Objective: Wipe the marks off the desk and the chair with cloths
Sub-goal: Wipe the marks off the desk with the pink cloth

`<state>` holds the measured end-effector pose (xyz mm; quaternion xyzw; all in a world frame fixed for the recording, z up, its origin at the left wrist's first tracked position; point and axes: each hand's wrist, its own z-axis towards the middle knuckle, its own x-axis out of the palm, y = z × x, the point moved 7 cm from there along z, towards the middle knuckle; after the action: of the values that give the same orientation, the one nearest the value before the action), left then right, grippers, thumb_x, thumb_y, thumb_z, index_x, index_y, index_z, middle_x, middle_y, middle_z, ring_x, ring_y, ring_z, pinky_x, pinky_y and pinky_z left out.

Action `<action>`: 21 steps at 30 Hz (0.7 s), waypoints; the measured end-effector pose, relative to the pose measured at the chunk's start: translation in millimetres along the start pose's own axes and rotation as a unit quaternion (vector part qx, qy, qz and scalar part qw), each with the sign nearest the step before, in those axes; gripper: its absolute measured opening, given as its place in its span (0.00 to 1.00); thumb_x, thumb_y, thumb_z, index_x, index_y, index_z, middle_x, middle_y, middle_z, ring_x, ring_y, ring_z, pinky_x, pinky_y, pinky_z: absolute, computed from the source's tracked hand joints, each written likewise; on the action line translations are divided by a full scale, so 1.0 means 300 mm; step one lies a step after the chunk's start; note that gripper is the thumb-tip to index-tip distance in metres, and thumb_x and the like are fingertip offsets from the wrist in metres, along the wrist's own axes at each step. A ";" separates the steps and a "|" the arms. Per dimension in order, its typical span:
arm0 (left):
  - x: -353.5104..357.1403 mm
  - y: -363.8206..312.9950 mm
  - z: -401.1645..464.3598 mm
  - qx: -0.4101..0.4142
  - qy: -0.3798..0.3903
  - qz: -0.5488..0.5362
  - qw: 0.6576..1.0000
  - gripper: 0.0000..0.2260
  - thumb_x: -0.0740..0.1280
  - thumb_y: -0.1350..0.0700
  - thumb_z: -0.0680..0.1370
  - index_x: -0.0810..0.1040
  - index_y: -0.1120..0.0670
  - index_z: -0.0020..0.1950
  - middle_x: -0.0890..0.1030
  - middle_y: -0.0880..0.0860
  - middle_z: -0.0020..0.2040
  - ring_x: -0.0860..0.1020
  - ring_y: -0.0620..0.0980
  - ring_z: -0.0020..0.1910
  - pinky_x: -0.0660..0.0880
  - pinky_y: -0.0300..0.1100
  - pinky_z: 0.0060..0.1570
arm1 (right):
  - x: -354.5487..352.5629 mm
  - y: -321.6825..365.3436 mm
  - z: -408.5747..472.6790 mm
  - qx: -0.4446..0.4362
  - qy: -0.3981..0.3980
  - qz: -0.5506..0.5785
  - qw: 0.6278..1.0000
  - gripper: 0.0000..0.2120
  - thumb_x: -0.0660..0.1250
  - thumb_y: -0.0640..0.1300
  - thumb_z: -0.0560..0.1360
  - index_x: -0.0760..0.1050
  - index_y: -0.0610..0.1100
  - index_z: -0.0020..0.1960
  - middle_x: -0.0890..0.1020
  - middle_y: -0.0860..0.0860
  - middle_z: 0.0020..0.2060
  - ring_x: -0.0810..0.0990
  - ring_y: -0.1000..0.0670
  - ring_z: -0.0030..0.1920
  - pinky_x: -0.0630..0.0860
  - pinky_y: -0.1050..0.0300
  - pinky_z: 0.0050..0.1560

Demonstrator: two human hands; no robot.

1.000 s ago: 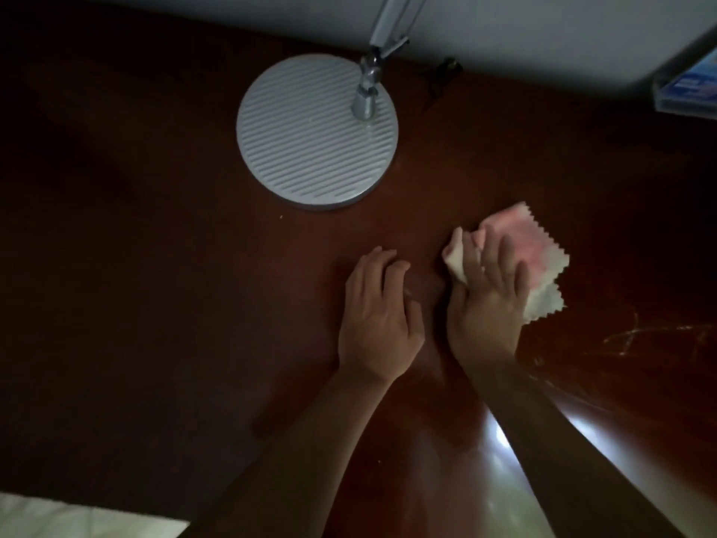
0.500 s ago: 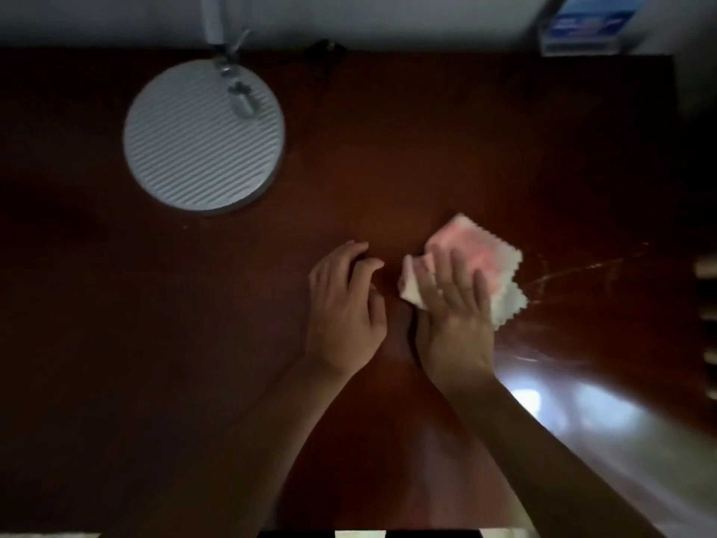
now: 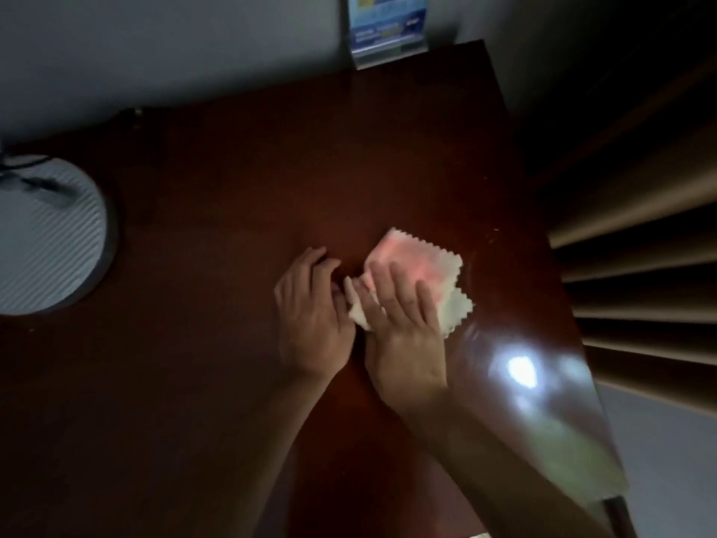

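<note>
- Cloth (image 3: 417, 262) stayed flat on tabletop (image 3: 232, 227) near its right edge, right hand (image 3: 403, 324) pressing it with straight fingers.
- Left hand (image 3: 310, 312) rested alongside, loosely curled, empty.
- View swung; lamp base (image 3: 46, 234) slid left.
- Wiping likely ongoing.

The cloth (image 3: 417, 266) under the right hand (image 3: 403, 324) is pink on top and creamy white lower down, with zigzag edges. The desk (image 3: 232, 382) around it is dark reddish brown and shiny. Far off to the left, the round lamp base (image 3: 42, 242) is light grey with thin stripes. Behind, a blue card (image 3: 386, 25).
</note>
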<state>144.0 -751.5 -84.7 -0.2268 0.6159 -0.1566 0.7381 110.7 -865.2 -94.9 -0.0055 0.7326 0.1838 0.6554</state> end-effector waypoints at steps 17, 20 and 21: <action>0.017 0.004 -0.011 0.004 -0.017 0.029 0.999 0.13 0.60 0.64 0.76 0.78 0.59 0.58 0.76 0.57 0.64 0.72 0.56 0.66 0.67 0.52 0.66 | -0.032 -0.150 -0.020 -0.002 0.033 -0.019 0.999 0.31 0.59 0.45 0.75 0.61 0.49 0.77 0.60 0.48 0.77 0.54 0.41 0.78 0.54 0.38 0.76; 0.020 0.006 -0.011 -0.001 -0.013 0.027 1.000 0.12 0.61 0.65 0.77 0.77 0.59 0.58 0.76 0.56 0.64 0.72 0.55 0.67 0.68 0.52 0.66 | -0.125 -0.383 0.111 0.102 -0.024 -0.010 0.994 0.30 0.60 0.41 0.76 0.61 0.48 0.77 0.62 0.47 0.77 0.55 0.42 0.78 0.53 0.41 0.76; 0.021 0.006 -0.011 -0.002 -0.013 0.025 1.000 0.12 0.61 0.66 0.77 0.77 0.59 0.59 0.76 0.56 0.64 0.72 0.55 0.67 0.68 0.52 0.66 | -0.137 -0.402 0.120 0.134 -0.035 0.007 0.990 0.29 0.60 0.40 0.76 0.61 0.48 0.77 0.61 0.47 0.77 0.55 0.42 0.78 0.53 0.41 0.76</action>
<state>141.9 -753.7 -91.5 -0.2151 0.6118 -0.1340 0.7493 180.9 -977.3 -89.7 0.0936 0.7274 0.0885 0.6740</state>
